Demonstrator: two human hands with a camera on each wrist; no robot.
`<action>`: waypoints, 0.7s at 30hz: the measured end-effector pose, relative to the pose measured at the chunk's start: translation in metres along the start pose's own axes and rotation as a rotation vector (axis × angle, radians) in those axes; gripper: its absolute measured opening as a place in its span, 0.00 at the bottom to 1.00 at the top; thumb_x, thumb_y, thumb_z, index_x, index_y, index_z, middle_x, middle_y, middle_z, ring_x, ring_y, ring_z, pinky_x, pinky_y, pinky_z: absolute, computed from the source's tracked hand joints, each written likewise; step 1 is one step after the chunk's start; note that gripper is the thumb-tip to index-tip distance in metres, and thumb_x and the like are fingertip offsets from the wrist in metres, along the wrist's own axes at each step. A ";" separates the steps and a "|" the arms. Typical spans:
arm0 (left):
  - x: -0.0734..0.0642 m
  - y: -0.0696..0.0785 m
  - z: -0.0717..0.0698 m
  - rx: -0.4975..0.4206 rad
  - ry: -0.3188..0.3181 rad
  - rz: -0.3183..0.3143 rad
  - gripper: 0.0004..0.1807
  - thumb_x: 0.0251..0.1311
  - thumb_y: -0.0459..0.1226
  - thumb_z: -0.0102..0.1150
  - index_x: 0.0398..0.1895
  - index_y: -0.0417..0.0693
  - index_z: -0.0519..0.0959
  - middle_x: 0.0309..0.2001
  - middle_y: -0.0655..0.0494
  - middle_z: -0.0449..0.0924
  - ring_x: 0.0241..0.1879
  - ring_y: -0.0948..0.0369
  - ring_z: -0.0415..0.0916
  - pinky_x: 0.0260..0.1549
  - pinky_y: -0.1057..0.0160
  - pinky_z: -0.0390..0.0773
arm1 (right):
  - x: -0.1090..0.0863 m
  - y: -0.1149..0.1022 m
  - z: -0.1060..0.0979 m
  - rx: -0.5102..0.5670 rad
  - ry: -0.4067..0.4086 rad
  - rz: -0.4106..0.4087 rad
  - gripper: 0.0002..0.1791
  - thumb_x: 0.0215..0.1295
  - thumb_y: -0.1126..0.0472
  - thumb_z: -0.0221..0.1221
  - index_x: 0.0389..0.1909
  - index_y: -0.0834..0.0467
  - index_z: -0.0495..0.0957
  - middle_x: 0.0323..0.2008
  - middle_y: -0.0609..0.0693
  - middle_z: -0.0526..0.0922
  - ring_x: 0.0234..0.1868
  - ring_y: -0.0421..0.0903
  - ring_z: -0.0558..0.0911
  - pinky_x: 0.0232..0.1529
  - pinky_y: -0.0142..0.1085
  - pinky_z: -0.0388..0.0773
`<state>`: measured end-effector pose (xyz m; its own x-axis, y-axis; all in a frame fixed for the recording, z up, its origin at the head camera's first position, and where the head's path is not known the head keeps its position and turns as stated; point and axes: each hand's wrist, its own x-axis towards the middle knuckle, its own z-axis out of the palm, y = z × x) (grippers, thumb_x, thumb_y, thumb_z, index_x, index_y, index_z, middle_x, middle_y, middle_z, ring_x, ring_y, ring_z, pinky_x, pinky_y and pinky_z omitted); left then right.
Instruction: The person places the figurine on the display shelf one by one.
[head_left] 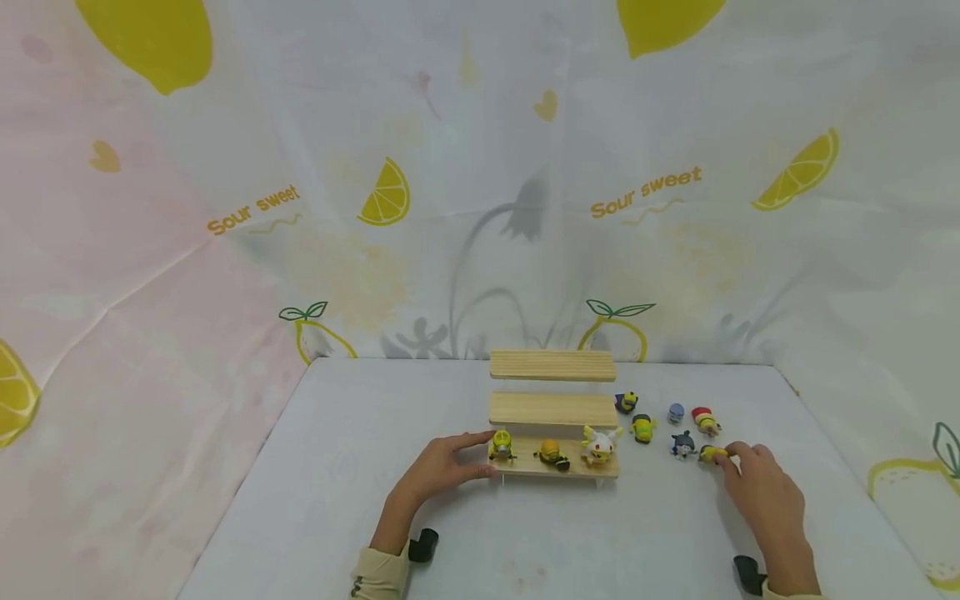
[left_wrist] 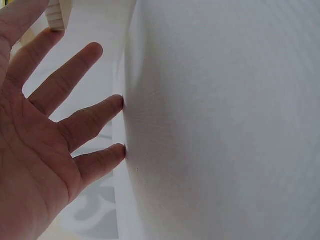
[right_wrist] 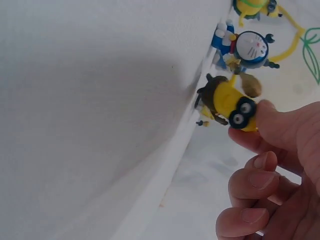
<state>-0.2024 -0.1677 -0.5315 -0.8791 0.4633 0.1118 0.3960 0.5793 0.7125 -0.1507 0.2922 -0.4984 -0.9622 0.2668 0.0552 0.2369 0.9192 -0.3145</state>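
Observation:
My right hand pinches a small yellow minion figurine by its goggled head, between thumb and index finger; the other fingers curl loosely below. It is low over the table at the right. Close beside it stands a blue and white cat figurine. My left hand is at the left end of a tiered wooden display stand, its fingers spread and fairly straight. In the left wrist view, the index fingertip touches the board's end, while two other fingertips meet the table.
On the lowest tier stand a minion figurine, an orange-topped one and a white-hooded one. Right of the stand are more figurines, including a green-yellow one, a red-capped one and a small blue one. A lemon-print cloth hangs behind the table.

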 end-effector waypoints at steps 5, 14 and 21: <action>0.000 -0.001 0.001 0.001 0.007 0.013 0.34 0.54 0.60 0.66 0.65 0.63 0.76 0.62 0.58 0.76 0.65 0.49 0.69 0.61 0.46 0.70 | -0.002 -0.004 -0.001 0.000 0.041 0.008 0.16 0.71 0.63 0.57 0.50 0.72 0.72 0.32 0.62 0.71 0.22 0.49 0.69 0.17 0.38 0.68; -0.001 0.000 0.001 -0.012 -0.004 -0.012 0.35 0.53 0.61 0.67 0.66 0.65 0.75 0.63 0.61 0.75 0.66 0.52 0.68 0.63 0.47 0.69 | -0.013 -0.024 -0.012 0.014 0.153 -0.088 0.15 0.72 0.60 0.57 0.46 0.70 0.74 0.29 0.59 0.71 0.20 0.47 0.66 0.15 0.36 0.65; 0.000 -0.001 0.000 -0.008 0.001 0.001 0.35 0.54 0.60 0.66 0.66 0.63 0.75 0.63 0.60 0.75 0.66 0.51 0.68 0.63 0.46 0.69 | -0.017 -0.053 -0.034 0.089 0.167 -0.186 0.16 0.74 0.58 0.56 0.45 0.70 0.75 0.27 0.56 0.73 0.21 0.46 0.68 0.16 0.35 0.66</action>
<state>-0.2022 -0.1679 -0.5321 -0.8790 0.4630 0.1135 0.3948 0.5736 0.7177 -0.1422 0.2483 -0.4506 -0.9506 0.1469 0.2735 0.0383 0.9297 -0.3663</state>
